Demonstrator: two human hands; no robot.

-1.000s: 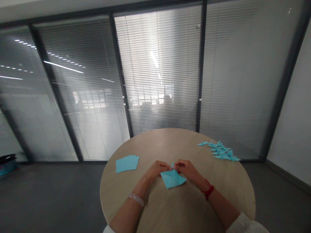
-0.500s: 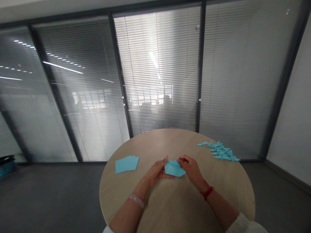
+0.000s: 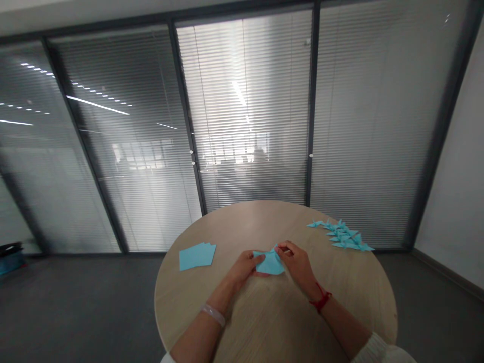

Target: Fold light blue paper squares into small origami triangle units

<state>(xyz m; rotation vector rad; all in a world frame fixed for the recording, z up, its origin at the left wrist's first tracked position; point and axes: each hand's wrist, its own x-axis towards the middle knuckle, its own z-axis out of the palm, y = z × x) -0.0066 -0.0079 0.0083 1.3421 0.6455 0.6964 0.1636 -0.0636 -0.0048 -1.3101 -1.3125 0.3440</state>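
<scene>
Pale blue folded origami paper (image 3: pixel 269 264): flat, smooth, crisply creased and angular, held just above the near middle of a round, pale wood-grain table (image 3: pixel 272 322). Long axis running roughly left to right, with 1 sharp tip pointing far and slightly right. Left hand (image 3: pixel 245 267) closed in a narrow pinch on the paper's left part; right hand (image 3: pixel 297 262) in a narrow pinch near the far tip, the 2 hands almost touching. Well left of the hands, a small fanned stack of flat, square blue paper sheets (image 3: pixel 197 256). Far right on the tabletop, a loose cluster of folded blue paper cranes (image 3: pixel 342 235). Around the right wrist, a red cord bracelet (image 3: pixel 321 301); around the left wrist, a translucent bangle (image 3: pixel 213 314).
</scene>
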